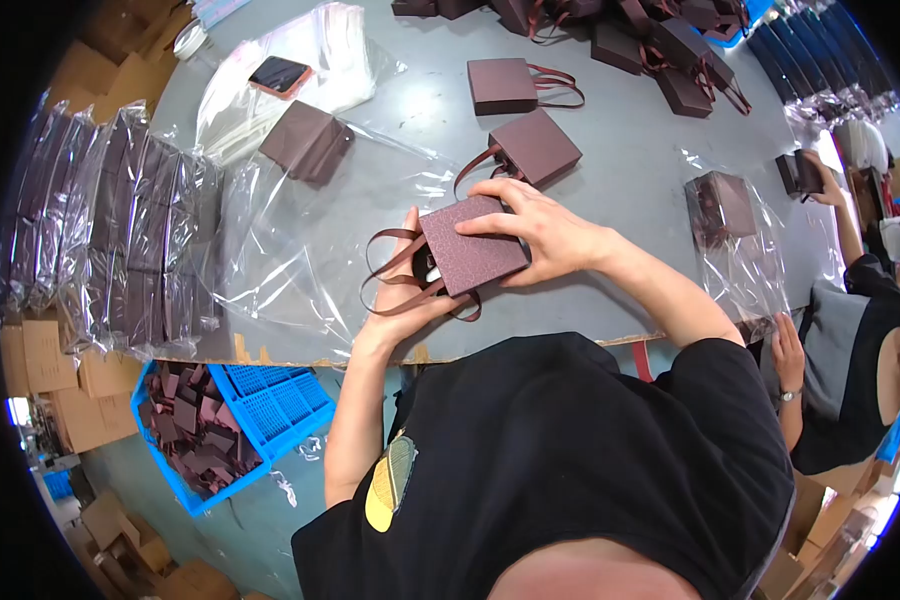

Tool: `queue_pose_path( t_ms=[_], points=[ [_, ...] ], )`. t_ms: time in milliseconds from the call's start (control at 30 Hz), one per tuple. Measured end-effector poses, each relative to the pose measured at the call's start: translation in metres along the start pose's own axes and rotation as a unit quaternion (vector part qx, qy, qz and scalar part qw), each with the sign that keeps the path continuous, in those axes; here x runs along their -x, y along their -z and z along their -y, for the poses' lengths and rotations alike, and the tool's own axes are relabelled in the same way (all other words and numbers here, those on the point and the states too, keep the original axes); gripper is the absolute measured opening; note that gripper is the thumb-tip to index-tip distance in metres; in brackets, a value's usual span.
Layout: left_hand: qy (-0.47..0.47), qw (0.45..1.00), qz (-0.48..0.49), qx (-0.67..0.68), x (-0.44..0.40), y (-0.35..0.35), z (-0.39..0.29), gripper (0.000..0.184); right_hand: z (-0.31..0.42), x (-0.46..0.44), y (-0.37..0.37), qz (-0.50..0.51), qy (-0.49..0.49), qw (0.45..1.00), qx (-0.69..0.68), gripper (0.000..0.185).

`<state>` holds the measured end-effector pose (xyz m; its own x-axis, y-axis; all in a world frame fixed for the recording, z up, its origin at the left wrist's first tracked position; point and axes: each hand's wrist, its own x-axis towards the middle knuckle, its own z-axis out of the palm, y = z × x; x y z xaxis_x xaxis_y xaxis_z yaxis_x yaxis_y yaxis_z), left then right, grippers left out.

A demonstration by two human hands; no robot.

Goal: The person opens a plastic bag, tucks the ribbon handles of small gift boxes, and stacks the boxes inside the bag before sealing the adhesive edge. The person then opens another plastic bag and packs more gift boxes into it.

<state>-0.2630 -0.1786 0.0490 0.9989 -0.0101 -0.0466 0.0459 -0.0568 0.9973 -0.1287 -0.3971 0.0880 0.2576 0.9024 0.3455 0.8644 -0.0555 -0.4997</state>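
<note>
Between my two hands is a small dark brown paper gift bag point(475, 255), lying tilted with its ribbon handles and opening toward the left. My left hand point(407, 300) grips it from below near the opening, its fingers partly hidden behind the ribbons. Across the top and right side, my right hand point(545, 232) clasps the bag with its fingers bent over the edge. Just beyond lies another brown gift bag point(538, 147) with a ribbon handle, and behind that one more bag point(502, 86). A clear plastic sheet point(300, 240) spreads over the table to the left.
Plastic-wrapped brown stacks point(130, 230) line the left. A brown block of bags point(307, 142), a phone point(280, 76) and clear plastic bags point(345, 50) lie at back left. More gift bags point(660, 50) pile up behind. A blue crate point(260, 465) stands below; a co-worker point(840, 370) sits right.
</note>
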Motion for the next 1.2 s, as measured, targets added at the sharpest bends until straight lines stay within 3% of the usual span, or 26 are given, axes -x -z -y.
queue_pose_path(
  t_ms=[100, 233, 300, 333, 367, 433, 533, 700, 767, 867, 967, 1067, 1167, 1200],
  points=[
    [-0.047, 0.987, -0.001, -0.153, 0.002, 0.004, 0.004, 0.123, -0.001, 0.000, -0.005, 0.001, 0.017, 1.000, -0.005, 0.080],
    [0.013, 0.997, -0.032, -0.066, 0.023, 0.002, -0.016, 0.112, 0.000, -0.004, -0.004, 0.012, -0.006, 0.999, -0.030, 0.083],
    [0.023, 0.990, -0.034, -0.134, 0.049, 0.008, -0.044, 0.101, 0.013, -0.012, 0.013, 0.036, -0.038, 0.998, -0.033, 0.084],
    [-0.027, 0.949, -0.061, -0.309, 0.070, 0.015, -0.048, 0.083, 0.023, -0.021, 0.030, 0.044, -0.038, 0.998, 0.013, 0.085],
    [-0.031, 0.933, -0.070, -0.351, 0.087, 0.026, -0.046, 0.081, 0.040, -0.032, 0.057, 0.051, -0.034, 0.997, 0.056, 0.085],
    [-0.040, 0.897, -0.084, -0.433, 0.108, 0.043, -0.044, 0.077, 0.069, -0.058, 0.109, 0.187, -0.126, 0.974, 0.011, 0.074],
    [-0.099, 0.805, -0.204, -0.549, 0.094, 0.039, -0.054, 0.075, 0.102, -0.106, 0.126, 0.427, -0.207, 0.861, 0.182, 0.065],
    [-0.085, 0.699, -0.216, -0.676, 0.061, 0.041, -0.026, 0.058, 0.089, -0.149, 0.059, 0.518, -0.198, 0.806, 0.207, 0.071],
    [-0.065, 0.645, -0.231, -0.725, 0.057, 0.051, -0.013, 0.054, 0.085, -0.158, 0.045, 0.501, -0.181, 0.826, 0.182, 0.075],
    [-0.057, 0.632, -0.294, -0.715, 0.055, 0.060, -0.016, 0.036, 0.081, -0.166, 0.020, 0.463, -0.163, 0.851, 0.189, 0.066],
    [-0.027, 0.661, -0.289, -0.692, 0.055, 0.068, -0.021, 0.016, 0.085, -0.184, 0.004, 0.456, -0.157, 0.852, 0.205, 0.057],
    [-0.086, 0.704, -0.345, -0.615, 0.055, 0.066, -0.032, 0.008, 0.087, -0.196, -0.012, 0.442, -0.155, 0.856, 0.217, 0.058],
    [-0.140, 0.748, -0.403, -0.509, 0.053, 0.065, -0.038, 0.009, 0.092, -0.180, -0.020, 0.259, -0.124, 0.933, 0.215, 0.065],
    [-0.146, 0.755, -0.410, -0.490, 0.052, 0.065, -0.039, 0.009, 0.085, -0.174, -0.030, 0.198, -0.140, 0.957, 0.158, 0.075]
  ],
)
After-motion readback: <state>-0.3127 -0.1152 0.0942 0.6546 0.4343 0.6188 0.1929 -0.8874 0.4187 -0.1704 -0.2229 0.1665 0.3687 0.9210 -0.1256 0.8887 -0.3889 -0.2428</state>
